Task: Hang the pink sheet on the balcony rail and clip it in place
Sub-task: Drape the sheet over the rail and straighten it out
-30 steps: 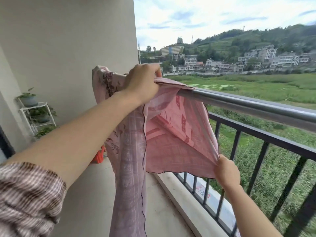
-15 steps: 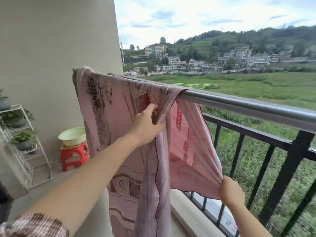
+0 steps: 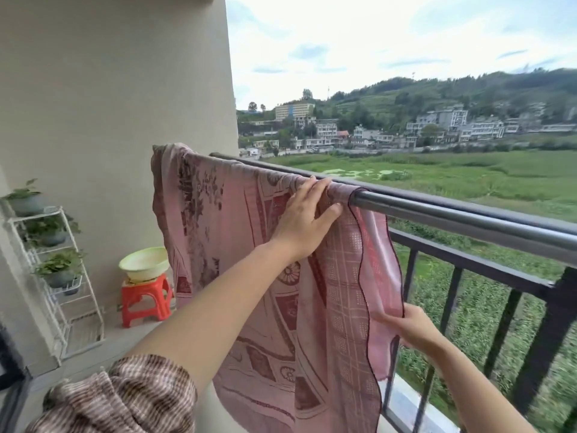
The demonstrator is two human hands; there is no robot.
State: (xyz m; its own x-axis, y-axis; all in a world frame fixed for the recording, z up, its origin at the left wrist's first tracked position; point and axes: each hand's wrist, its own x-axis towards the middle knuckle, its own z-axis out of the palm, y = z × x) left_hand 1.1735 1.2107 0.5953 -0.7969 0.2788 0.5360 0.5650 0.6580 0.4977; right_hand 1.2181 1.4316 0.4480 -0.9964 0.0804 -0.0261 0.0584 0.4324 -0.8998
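Observation:
The pink patterned sheet (image 3: 237, 260) hangs draped over the metal balcony rail (image 3: 452, 214), its inner half falling toward the floor. My left hand (image 3: 307, 218) lies with straight fingers on the sheet at the rail, near the cloth's right edge. Lower down, my right hand (image 3: 412, 329) pinches the dark-hemmed edge of the outer layer beside the black bars. No clip is in view.
A red plastic stool (image 3: 145, 300) carrying a pale green basin (image 3: 145, 264) stands by the wall behind the sheet. A white wire plant rack (image 3: 65, 276) with potted plants is at the left. Black vertical bars (image 3: 499, 326) run below the rail.
My left hand let go of the bunched fold and moved up to lie flat on the sheet at the rail. The sheet now lies spread further along the rail. My right hand still holds the lower edge.

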